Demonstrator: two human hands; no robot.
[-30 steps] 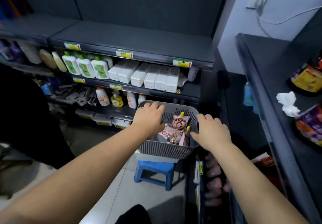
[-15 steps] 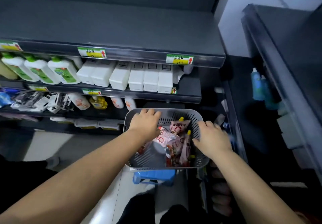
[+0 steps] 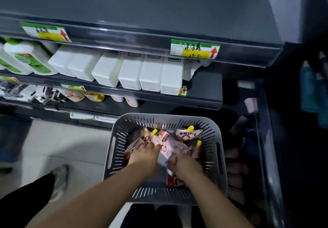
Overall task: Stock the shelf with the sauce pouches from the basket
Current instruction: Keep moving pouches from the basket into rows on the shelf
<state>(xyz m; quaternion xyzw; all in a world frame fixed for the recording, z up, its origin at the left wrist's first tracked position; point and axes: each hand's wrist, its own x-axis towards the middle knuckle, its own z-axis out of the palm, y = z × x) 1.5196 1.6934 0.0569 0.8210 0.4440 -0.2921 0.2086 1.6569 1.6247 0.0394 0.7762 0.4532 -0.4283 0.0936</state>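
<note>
Dark shop aisle, shelf (image 3: 200, 101) w/ free space. Both hands in basket (image 3: 215, 149), gathering sauce pouches (image 3: 165, 142): left hand (image 3: 146, 155) and right hand (image 3: 184, 162) curled on pouches, closure can't tell. Next: firm hold, lift to shelf.

The basket (image 3: 215, 158) is open at the top, and both hands reach down through that opening; the left hand (image 3: 144, 156) and right hand (image 3: 183, 162) sit close together among the sauce pouches (image 3: 164, 141), which crowd its far half. The near left corner of the basket floor is bare. Above, the top shelf (image 3: 142, 11) lies clear along its whole width. The shelf below is packed with white boxes (image 3: 150, 73) — only a dark gap at its right end, past the last box, stays free.
</note>
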